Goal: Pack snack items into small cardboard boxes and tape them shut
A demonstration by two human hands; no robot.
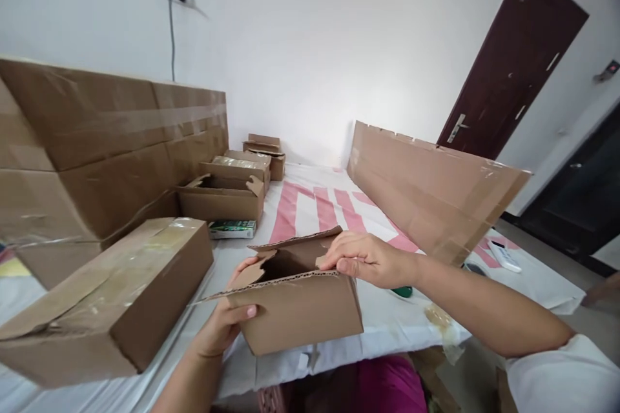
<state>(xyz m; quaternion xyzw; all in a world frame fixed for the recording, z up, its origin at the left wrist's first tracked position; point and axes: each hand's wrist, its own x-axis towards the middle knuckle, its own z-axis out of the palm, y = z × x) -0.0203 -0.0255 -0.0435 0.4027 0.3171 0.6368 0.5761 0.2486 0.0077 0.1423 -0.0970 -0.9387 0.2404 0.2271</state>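
the small corrugated box [300, 313] is resting at the near edge of the table [387, 326] — likely light, stiff-walled, with flimsy flaps, so best gripped by the walls. the left hand [225, 322] is cupping its left end; the right hand [368, 259] is pinching a top flap.

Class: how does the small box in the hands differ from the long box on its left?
The small box is open at the top; the long box is taped shut. The left hand and right hand hold the small box; the long box lies untouched on the white cloth. The long box is plainly larger. Both are brown cardboard.
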